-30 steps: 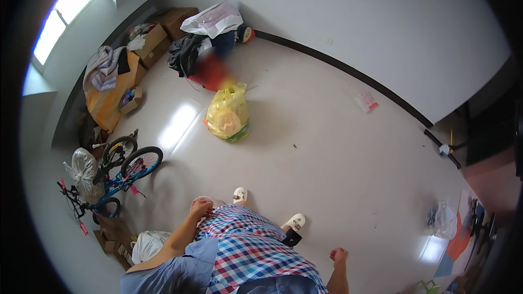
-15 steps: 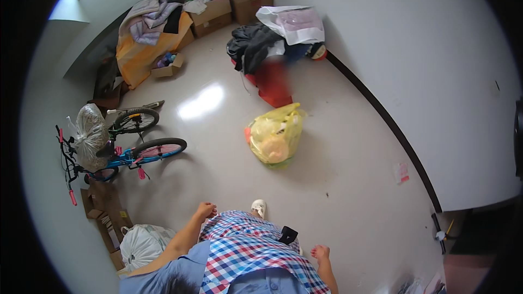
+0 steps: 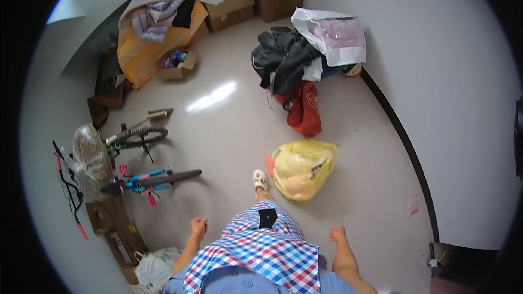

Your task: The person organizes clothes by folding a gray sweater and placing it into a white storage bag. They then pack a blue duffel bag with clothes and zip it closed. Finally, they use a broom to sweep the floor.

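Observation:
I am on my feet in a checked apron (image 3: 256, 253), one cream clog (image 3: 260, 179) stepping beside a yellow plastic bag (image 3: 302, 170) of soft things. My left hand (image 3: 199, 226) is loosely closed near my left hip, with nothing seen in it. My right hand (image 3: 336, 233), its fingers curled and seemingly empty, swings out to the right of the apron. Beyond the yellow bag lie a red bag (image 3: 305, 109), a pile of dark clothing (image 3: 278, 54) and a white bag (image 3: 338, 32) with something pink inside.
Bicycles (image 3: 155, 179) and a bagged bundle (image 3: 90, 163) stand by the left wall. Behind them are cardboard boxes (image 3: 229, 13) and bedding (image 3: 147, 49). White sacks (image 3: 152, 267) sit at lower left; a baseboard runs along the right wall (image 3: 447, 103).
I have walked forward and turned left; the yellow bag is now close to my foot and the clothing pile nearer. Both arms have swung, my left hand moving out from the apron.

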A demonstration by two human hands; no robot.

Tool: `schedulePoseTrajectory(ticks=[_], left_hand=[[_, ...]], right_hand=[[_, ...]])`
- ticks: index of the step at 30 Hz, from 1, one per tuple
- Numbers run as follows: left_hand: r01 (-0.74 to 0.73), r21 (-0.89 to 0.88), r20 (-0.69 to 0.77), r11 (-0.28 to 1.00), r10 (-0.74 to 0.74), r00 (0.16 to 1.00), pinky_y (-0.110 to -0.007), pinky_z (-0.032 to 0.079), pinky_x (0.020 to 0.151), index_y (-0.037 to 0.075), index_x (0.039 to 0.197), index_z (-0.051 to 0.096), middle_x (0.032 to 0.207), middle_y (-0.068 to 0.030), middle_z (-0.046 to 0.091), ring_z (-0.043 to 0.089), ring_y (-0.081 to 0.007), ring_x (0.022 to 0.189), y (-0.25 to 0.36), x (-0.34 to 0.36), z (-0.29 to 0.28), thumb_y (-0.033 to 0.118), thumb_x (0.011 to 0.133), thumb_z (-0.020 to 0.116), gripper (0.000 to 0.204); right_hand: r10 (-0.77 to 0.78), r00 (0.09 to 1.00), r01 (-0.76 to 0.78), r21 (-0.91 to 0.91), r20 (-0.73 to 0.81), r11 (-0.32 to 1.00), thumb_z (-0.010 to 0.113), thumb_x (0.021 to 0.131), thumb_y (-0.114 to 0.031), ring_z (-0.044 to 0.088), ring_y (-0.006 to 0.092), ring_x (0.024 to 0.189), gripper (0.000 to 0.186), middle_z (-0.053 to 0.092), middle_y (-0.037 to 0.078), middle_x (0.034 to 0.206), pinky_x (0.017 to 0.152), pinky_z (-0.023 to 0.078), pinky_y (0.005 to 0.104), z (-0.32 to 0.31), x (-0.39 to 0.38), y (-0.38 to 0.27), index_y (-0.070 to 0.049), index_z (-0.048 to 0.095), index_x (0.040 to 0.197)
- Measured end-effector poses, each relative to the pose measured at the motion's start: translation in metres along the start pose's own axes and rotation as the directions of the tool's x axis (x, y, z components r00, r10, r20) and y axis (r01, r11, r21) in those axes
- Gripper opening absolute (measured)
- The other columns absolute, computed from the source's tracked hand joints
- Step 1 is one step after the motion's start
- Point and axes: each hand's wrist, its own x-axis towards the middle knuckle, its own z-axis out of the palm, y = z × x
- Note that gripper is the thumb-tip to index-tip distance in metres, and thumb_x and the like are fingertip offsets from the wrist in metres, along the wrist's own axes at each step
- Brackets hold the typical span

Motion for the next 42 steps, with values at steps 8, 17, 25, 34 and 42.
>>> schedulePoseTrajectory(ticks=[8, 17, 25, 34, 42], left_hand=[[-0.029, 0.031, -0.318, 0.999, 0.037, 0.947, -0.026, 0.024, 0.033, 0.004, 0.059, 0.055, 0.040, 0.0005, 0.036, 0.035, -0.0097, 0.033, 0.150, 0.047, -0.026, 0.037, 0.086, 0.051, 0.043], [0.166, 0.067, 0.132, 0.984, -0.174, 0.976, -0.021, 0.025, 0.035, 0.004, 0.077, 0.057, 0.051, 0.0038, 0.041, 0.035, -0.0061, 0.038, 0.321, 0.211, 0.023, 0.033, 0.088, 0.051, 0.032], [-0.056, 0.268, 0.285, 0.962, -0.024, 0.958, -0.021, 0.028, 0.036, 0.003, 0.085, 0.057, 0.054, 0.0015, 0.046, 0.039, -0.0068, 0.041, 0.471, 0.258, 0.088, 0.024, 0.089, 0.050, 0.023], [0.212, 0.471, 0.181, 0.856, -0.329, 0.927, -0.021, 0.035, 0.044, 0.004, 0.085, 0.060, 0.061, 0.0001, 0.053, 0.046, -0.0073, 0.048, 0.424, 0.299, 0.164, 0.024, 0.086, 0.054, 0.021], [0.216, 0.504, 0.193, 0.836, -0.353, 0.916, -0.020, 0.036, 0.047, 0.006, 0.085, 0.060, 0.063, 0.0010, 0.053, 0.046, -0.0066, 0.051, 0.425, 0.307, 0.202, 0.021, 0.087, 0.052, 0.017]], right_hand=[[-0.423, 0.889, 0.435, 0.035, -0.177, 0.900, 0.054, 0.076, -0.011, 0.054, 0.0150, 0.045, 0.009, 0.057, 0.007, 0.060, 0.041, 0.043, 0.0290, -0.006, 0.098, -0.322, -0.002, 0.056, 0.077], [-0.371, 0.832, 0.367, -0.094, -0.413, 0.926, 0.060, 0.074, -0.015, 0.060, 0.0312, 0.087, 0.027, 0.063, 0.016, 0.086, 0.077, 0.047, 0.0359, -0.024, 0.171, -0.544, -0.001, 0.057, 0.097], [-0.202, 0.895, 0.114, -0.235, -0.397, 0.965, 0.060, 0.075, -0.016, 0.040, 0.0336, 0.115, 0.042, 0.037, 0.015, 0.130, 0.094, 0.038, 0.0387, -0.042, 0.234, -0.612, -0.014, 0.051, 0.116], [-0.180, 0.922, -0.011, -0.488, -0.342, 0.873, 0.054, 0.078, -0.011, 0.035, 0.0285, 0.121, 0.040, 0.029, 0.009, 0.136, 0.094, 0.036, 0.0447, -0.040, 0.402, -0.610, -0.016, 0.054, 0.117], [-0.337, 0.607, 0.220, -0.256, -0.720, 0.941, 0.048, 0.066, 0.008, 0.054, 0.0346, 0.091, 0.043, 0.054, 0.018, 0.101, 0.081, 0.045, 0.0366, -0.115, 0.430, -0.531, 0.004, 0.054, 0.109]])
